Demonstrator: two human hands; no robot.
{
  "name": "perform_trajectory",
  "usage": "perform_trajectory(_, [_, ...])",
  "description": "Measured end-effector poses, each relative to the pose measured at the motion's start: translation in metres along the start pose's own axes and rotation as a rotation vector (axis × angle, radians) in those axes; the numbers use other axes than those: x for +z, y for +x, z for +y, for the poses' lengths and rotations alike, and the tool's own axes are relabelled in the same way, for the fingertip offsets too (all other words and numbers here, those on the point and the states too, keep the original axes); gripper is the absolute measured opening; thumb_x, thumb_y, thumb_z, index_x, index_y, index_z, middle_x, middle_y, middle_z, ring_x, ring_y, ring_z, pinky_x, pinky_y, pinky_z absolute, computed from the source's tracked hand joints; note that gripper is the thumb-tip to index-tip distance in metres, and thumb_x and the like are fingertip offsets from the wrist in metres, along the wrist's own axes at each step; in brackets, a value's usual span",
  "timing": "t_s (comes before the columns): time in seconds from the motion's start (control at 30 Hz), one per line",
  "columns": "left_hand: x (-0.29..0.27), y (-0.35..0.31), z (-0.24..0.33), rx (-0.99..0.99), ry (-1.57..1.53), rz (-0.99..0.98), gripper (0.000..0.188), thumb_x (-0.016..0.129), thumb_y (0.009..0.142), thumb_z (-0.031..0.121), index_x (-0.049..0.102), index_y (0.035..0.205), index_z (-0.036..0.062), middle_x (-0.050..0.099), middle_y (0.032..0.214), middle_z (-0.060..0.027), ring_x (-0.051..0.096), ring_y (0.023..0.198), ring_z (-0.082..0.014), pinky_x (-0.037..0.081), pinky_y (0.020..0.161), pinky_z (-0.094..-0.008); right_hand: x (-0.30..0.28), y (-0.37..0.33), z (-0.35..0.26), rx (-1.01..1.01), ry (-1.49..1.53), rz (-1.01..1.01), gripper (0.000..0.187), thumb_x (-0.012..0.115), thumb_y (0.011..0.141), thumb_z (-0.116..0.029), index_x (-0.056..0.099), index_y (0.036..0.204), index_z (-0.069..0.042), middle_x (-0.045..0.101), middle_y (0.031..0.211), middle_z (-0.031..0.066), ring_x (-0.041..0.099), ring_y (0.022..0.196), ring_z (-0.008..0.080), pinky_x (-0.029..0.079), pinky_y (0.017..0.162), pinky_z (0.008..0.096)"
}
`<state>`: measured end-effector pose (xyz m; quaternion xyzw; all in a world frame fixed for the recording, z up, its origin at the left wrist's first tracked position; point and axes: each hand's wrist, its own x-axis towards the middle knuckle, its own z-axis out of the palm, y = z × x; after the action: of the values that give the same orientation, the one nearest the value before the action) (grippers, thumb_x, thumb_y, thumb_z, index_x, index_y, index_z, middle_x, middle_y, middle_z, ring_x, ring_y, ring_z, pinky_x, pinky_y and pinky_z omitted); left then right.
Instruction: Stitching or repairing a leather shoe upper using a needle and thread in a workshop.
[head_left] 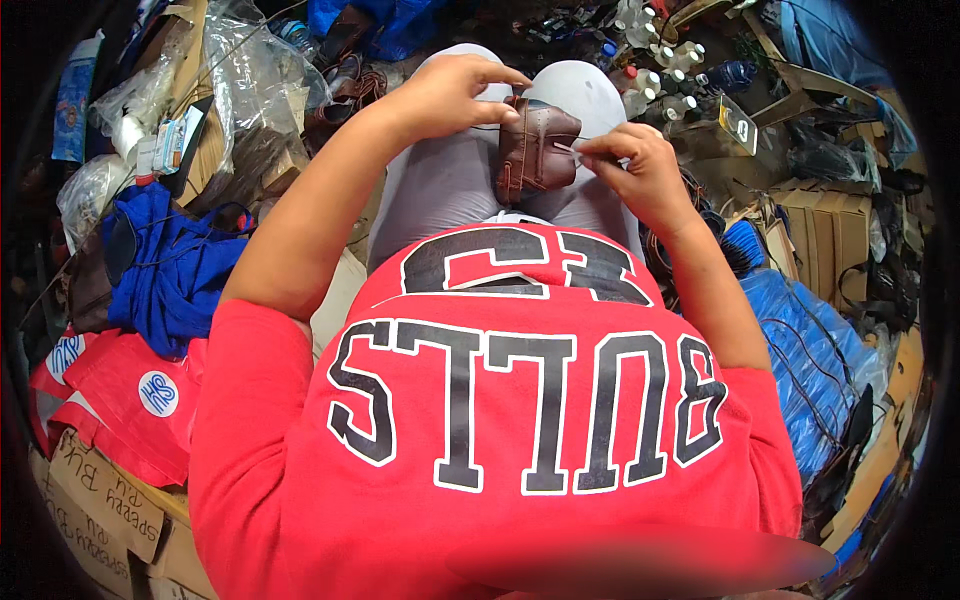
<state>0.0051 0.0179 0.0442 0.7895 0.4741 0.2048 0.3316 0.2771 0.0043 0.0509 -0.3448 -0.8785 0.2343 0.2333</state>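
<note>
A brown leather shoe [541,150], with stitching and a lace at one side, rests across my grey-clad thighs between my hands. My left hand [462,95] is at the shoe's upper left edge, its thumb and fingers apart, the thumb against or very near the leather. A thin dark line, perhaps thread, shows by that thumb. On the other side, my right hand [638,168] is closed in a pinch on a thin pale strand [566,149] that reaches to the shoe. The strand's exact kind is too small to tell.
Several white bottles [668,75] lie beyond my right knee. Cardboard [826,235] and blue plastic sheeting [808,340] are piled at my right. Blue cloth [175,265], clear plastic [255,70] and red bags [120,390] crowd my left. More brown shoes [350,90] lie beyond my left knee.
</note>
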Motion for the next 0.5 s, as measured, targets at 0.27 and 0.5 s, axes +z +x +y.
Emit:
perform_trajectory(0.27, [0.010, 0.017, -0.013, -0.034, 0.001, -0.067, 0.040, 0.077, 0.074, 0.015, 0.067, 0.112, 0.0082, 0.066, 0.096, -0.0089, 0.060, 0.087, -0.0189, 0.047, 0.081, -0.0303, 0.005, 0.012, -0.003, 0.226, 0.135, 0.003, 0.012, 0.071, 0.078, -0.014, 0.073, 0.089, -0.009, 0.061, 0.072, 0.0087, 0.059, 0.063, 0.0195, 0.045, 0.058, 0.0306])
perform_trajectory(0.5, [0.008, 0.019, -0.013, -0.039, 0.006, -0.098, 0.039, 0.078, 0.073, 0.019, 0.068, 0.109, 0.0080, 0.066, 0.100, -0.0113, 0.062, 0.092, -0.0223, 0.047, 0.082, -0.0331, 0.003, 0.018, -0.004, 0.229, 0.174, -0.044, 0.012, 0.070, 0.079, -0.013, 0.073, 0.089, -0.008, 0.061, 0.073, 0.0084, 0.059, 0.064, 0.0187, 0.046, 0.059, 0.0298])
